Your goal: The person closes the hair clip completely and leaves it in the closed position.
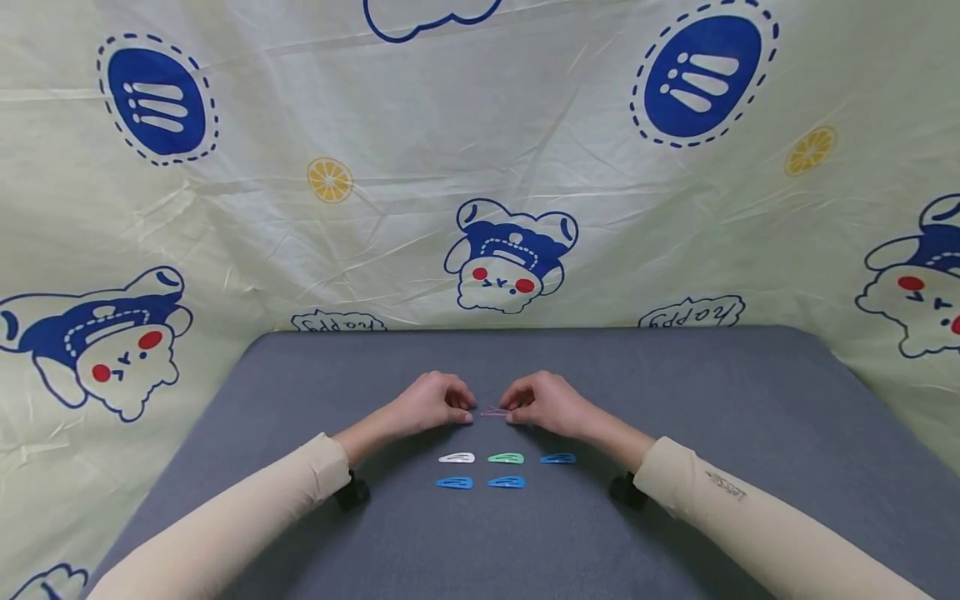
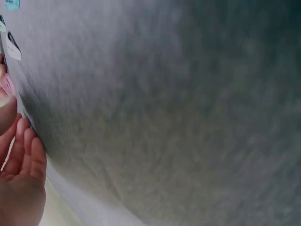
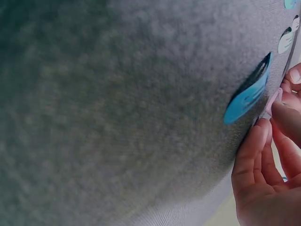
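A pink snap hair clip (image 1: 493, 412) is pinched at its right end between the thumb and fingers of my right hand (image 1: 551, 406), just above the table. In the head view it looks sprung apart. My left hand (image 1: 431, 406) is close to the clip's left end, with a small gap; its fingers are loosely bent and nothing shows between them. Part of the clip (image 3: 274, 101) is behind the right thumb in the right wrist view. Nearer me lie a white clip (image 1: 457, 458), a green clip (image 1: 506, 458) and a blue clip (image 1: 558, 459) in one row.
Two more blue clips, a left one (image 1: 454, 483) and a right one (image 1: 507, 482), form a row closer to me. Everything lies on a grey cloth-covered table (image 1: 675, 383). A printed curtain (image 1: 405, 250) hangs behind its far edge.
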Available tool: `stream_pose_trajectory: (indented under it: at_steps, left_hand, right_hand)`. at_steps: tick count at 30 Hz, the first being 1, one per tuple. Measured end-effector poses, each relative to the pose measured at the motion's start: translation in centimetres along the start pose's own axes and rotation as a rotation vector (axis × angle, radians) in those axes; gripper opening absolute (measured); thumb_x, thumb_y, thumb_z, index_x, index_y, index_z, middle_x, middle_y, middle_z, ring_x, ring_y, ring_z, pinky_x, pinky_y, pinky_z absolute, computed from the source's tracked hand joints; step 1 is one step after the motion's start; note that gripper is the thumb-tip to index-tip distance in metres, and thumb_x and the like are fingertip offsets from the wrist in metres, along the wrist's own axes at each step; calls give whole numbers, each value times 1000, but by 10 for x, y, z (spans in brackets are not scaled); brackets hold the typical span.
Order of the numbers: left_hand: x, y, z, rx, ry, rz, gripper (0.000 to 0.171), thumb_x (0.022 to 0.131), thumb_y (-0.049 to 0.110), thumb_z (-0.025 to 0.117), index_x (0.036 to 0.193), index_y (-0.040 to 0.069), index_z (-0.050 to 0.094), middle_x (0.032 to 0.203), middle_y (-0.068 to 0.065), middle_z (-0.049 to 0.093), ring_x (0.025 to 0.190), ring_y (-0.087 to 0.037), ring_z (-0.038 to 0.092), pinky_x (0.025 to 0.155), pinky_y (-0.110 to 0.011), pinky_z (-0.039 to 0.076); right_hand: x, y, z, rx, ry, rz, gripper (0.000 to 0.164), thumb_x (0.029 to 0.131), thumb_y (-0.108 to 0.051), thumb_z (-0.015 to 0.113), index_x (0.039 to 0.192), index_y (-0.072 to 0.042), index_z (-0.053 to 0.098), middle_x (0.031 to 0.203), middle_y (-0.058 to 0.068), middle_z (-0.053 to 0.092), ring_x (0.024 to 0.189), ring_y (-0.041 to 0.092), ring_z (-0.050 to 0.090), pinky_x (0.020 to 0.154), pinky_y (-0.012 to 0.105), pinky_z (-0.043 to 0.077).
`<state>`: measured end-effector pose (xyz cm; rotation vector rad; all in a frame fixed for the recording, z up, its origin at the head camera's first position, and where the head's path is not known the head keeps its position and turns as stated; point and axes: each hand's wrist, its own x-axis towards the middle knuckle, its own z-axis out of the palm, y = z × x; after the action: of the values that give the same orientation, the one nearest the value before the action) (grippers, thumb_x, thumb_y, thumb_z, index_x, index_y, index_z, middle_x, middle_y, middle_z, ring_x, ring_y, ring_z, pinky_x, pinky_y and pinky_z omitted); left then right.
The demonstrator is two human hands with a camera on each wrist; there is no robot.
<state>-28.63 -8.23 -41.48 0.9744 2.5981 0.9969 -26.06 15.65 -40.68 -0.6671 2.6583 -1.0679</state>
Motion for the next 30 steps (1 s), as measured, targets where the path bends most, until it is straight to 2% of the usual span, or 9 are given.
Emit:
stream_pose_trajectory:
  at_steps: [7, 18, 24, 30]
  left_hand:
    - [7, -6, 0, -26, -38, -4, 13, 84, 10, 78, 97, 8, 75, 84, 4, 63, 75, -10, 56, 67, -25, 47]
    - [3, -2, -4, -53, -48, -32, 15, 86, 11, 77, 100, 8, 75, 87, 3, 64, 75, -12, 57, 66, -25, 48]
    - [-1, -2, -3, -88, -12, -30, 16, 86, 12, 77, 101, 7, 75, 90, 2, 67, 72, -12, 58, 63, -26, 49]
    - [-5, 2, -3, -113, 22, -45, 18, 87, 13, 76, 104, 7, 74, 90, 3, 68, 71, -12, 57, 60, -27, 49]
  right_hand:
    - [6, 2, 3, -3, 24, 40, 10, 88, -3, 71, 92, -11, 76, 83, -3, 68, 74, 14, 54, 67, 30, 45]
    - [5, 0, -1, 20, 25, 81, 9, 90, -5, 70, 89, -12, 75, 81, -3, 65, 73, 16, 53, 64, 30, 44]
    - [3, -1, -1, 76, 34, 89, 10, 92, -4, 67, 90, -12, 72, 78, 1, 62, 69, 17, 55, 62, 31, 48]
    - [-3, -1, 0, 50, 64, 51, 9, 93, -7, 67, 92, -14, 72, 79, 0, 62, 71, 17, 54, 64, 31, 48]
